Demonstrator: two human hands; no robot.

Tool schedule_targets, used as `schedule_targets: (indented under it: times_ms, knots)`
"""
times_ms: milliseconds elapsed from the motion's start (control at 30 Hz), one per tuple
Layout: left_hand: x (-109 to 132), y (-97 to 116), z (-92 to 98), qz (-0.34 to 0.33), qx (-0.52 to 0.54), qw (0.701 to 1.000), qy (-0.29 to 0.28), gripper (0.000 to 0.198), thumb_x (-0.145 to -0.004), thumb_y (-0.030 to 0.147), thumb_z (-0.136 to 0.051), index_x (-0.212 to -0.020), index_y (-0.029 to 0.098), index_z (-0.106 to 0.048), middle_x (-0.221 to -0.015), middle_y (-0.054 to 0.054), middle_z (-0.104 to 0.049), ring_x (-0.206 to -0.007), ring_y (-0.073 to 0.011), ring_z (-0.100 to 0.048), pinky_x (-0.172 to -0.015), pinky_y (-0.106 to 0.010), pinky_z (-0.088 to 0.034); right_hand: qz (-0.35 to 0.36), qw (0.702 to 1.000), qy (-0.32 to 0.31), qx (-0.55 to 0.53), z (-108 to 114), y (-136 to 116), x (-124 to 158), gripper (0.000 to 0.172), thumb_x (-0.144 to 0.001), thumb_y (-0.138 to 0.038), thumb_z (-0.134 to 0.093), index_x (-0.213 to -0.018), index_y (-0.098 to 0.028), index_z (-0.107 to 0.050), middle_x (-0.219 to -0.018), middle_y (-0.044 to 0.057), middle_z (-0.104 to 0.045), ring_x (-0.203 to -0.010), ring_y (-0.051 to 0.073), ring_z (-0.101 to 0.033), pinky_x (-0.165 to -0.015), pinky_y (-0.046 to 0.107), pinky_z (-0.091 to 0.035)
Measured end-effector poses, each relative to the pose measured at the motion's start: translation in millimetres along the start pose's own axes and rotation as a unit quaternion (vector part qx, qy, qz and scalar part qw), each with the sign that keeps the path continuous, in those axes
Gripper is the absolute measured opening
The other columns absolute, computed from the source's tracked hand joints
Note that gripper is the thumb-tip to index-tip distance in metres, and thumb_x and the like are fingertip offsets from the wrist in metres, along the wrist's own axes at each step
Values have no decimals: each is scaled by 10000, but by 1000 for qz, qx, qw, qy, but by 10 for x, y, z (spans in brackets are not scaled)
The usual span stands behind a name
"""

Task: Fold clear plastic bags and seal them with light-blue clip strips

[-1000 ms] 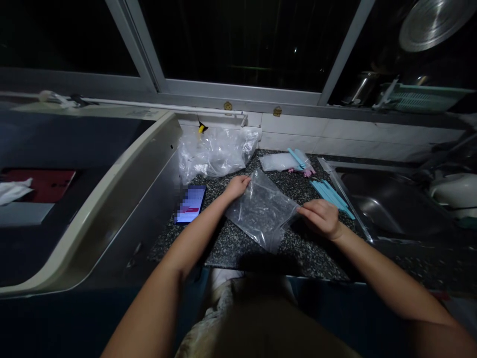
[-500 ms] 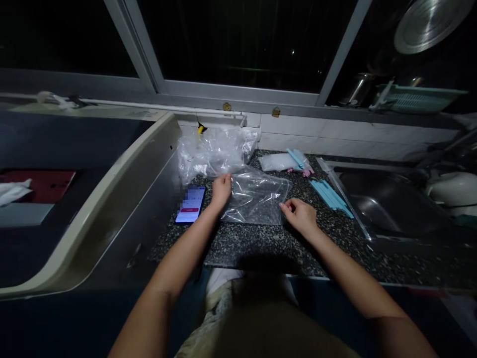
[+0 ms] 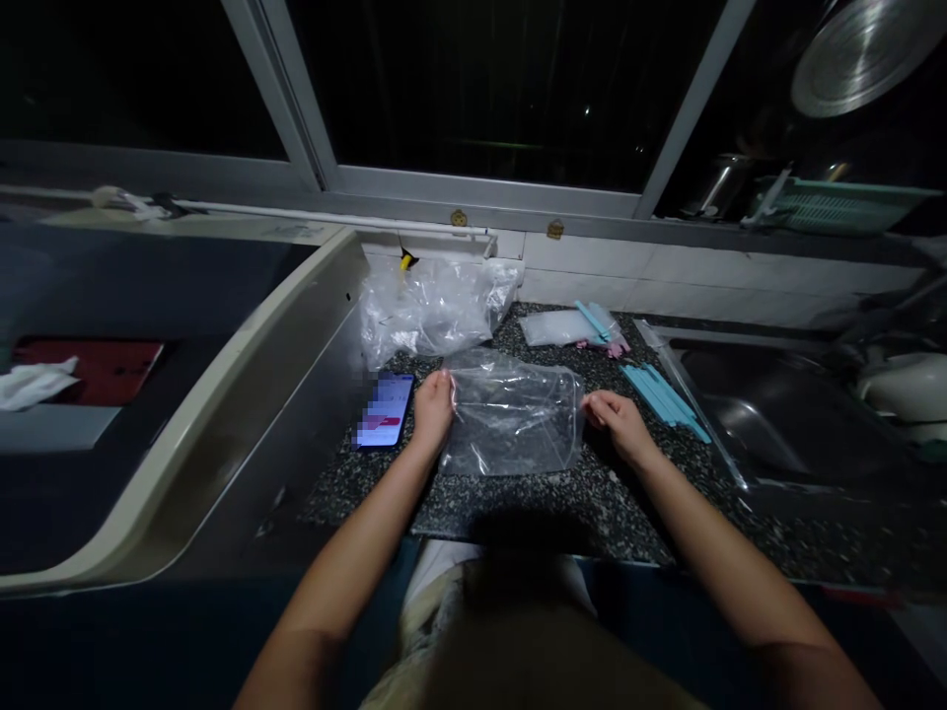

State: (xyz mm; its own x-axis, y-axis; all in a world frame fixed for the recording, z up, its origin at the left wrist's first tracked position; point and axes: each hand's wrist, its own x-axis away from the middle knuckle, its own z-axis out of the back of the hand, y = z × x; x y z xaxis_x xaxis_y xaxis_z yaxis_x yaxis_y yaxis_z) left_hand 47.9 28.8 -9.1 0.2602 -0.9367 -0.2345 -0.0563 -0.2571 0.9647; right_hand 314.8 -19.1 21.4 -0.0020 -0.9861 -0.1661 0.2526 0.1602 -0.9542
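Note:
A clear plastic bag [image 3: 514,419] lies nearly flat on the speckled dark countertop [image 3: 480,503], its surface creased and shiny. My left hand [image 3: 433,406] is closed on the bag's left edge. At the opposite side, the closed fingers of my right hand [image 3: 616,419] pinch the bag's right edge. Just left of my left hand a phone [image 3: 386,409] with a lit screen rests on the counter. Several light-blue sticks or strips [image 3: 664,401] lie to the right, beyond my right hand.
Behind the bag is a heap of crumpled clear plastic [image 3: 436,311]. Near the wall lies a whitish packet [image 3: 551,328] with blue strips and pink bits. A metal sink [image 3: 769,404] is at right; a raised cream-rimmed appliance [image 3: 222,365] borders the left.
The bag has come nearer to me and is spread wider. My right hand has moved right, and my left hand has shifted slightly toward me.

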Motion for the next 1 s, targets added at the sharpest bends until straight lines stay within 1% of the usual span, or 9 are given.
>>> schedule_targets:
  times_ms: [133,200,267,333,467,567,700,833,1000]
  knots:
    - [169,47,68,-28,-16,999,-12,405,-783,552,-416,-619,186,-470,-392,69,-365,-368,-77,-326,-408,-201,-264,-71,995,9,-64,-69,7,-156,415,-594,-572,-607,-579,-160,-559,-447,-49,-415,-396,63,-315,-397,213,-219]
    - [196,47,102,-39,-10,999,-14,408,-790,553,-408,-626,186,-472,-400,67,-367,-371,-76,-334,-410,-201,-278,-61,996,23,-61,-97,-55,-223,375,-564,-526,-652,-569,-165,-550,-443,-53,-420,-392,62,-319,-397,211,-232]
    - [170,47,136,-59,-6,998,-6,379,-791,538,-421,-682,183,-497,-454,58,-412,-406,-77,-376,-441,-200,-323,13,998,61,-29,-86,-193,-263,312,-603,-474,-647,-606,-170,-573,-482,-43,-464,-427,76,-372,-426,219,-290]
    - [112,80,167,-101,-23,994,32,331,-790,504,-453,-807,181,-528,-601,26,-512,-521,-88,-471,-535,-211,-398,142,984,100,39,-34,-397,-264,229,-675,-405,-617,-647,-179,-598,-580,-15,-541,-526,104,-465,-507,243,-371]
    - [50,351,155,-261,-124,953,92,294,-800,392,-497,-1001,180,-527,-919,-52,-558,-843,-141,-536,-778,-293,-435,389,892,90,212,80,-821,-141,94,-757,-250,-571,-707,-196,-629,-671,15,-574,-631,128,-522,-580,266,-413]
    - [93,691,31,-391,-206,897,-9,250,-795,330,-517,-996,185,-555,-968,-65,-558,-953,-177,-508,-859,-356,-407,497,802,29,329,74,-989,-10,86,-770,-189,-557,-786,-202,-641,-703,29,-587,-650,133,-517,-587,269,-413]
    - [117,1051,-216,-416,-222,856,-212,324,-806,331,-501,-1098,194,-528,-1090,-92,-559,-1036,-198,-491,-894,-390,-393,558,728,-44,396,-14,-993,80,153,-812,-183,-487,-849,-194,-635,-836,56,-647,-770,157,-536,-628,280,-434]
    - [74,1171,-385,-361,-181,854,-329,240,-793,339,-521,-978,210,-603,-970,-65,-625,-955,-188,-538,-852,-371,-417,542,722,-81,422,-55,-924,82,211,-843,-208,-429,-867,-221,-637,-965,35,-668,-897,173,-537,-698,305,-465]
    - [104,1170,-410,-318,-140,877,-332,149,-779,294,-534,-747,198,-644,-755,-38,-643,-764,-161,-563,-762,-332,-435,497,742,-96,440,-10,-929,97,203,-837,-263,-452,-873,-235,-650,-972,35,-670,-869,175,-548,-705,318,-460]
